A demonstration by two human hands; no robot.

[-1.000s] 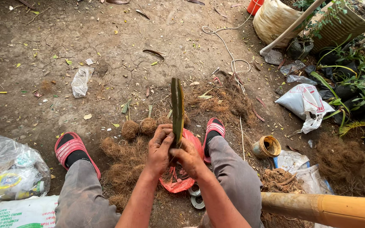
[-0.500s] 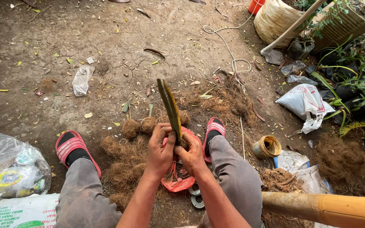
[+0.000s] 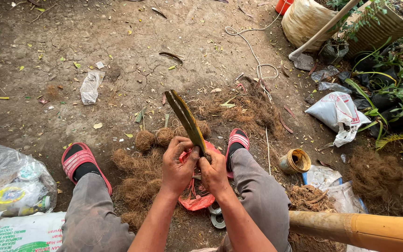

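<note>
Both hands grip a green leaf strip over bare dirt, centre of frame.

Left hand point(image 3: 177, 164) & right hand point(image 3: 214, 171) are pressed close together, fingers closed round the lower end of the green leaf strip point(image 3: 186, 120), which tilts up toward upper left. Below the hands: a red plastic bag point(image 3: 197, 200) on brown coconut fibre point(image 3: 138, 179). Pink sandals point(image 3: 79, 161) at left & centre-right. Small open tin point(image 3: 295, 161) at right; bamboo pole point(image 3: 357, 228) at btm right; clear plastic bag point(image 3: 10, 179) at lower left.
</note>
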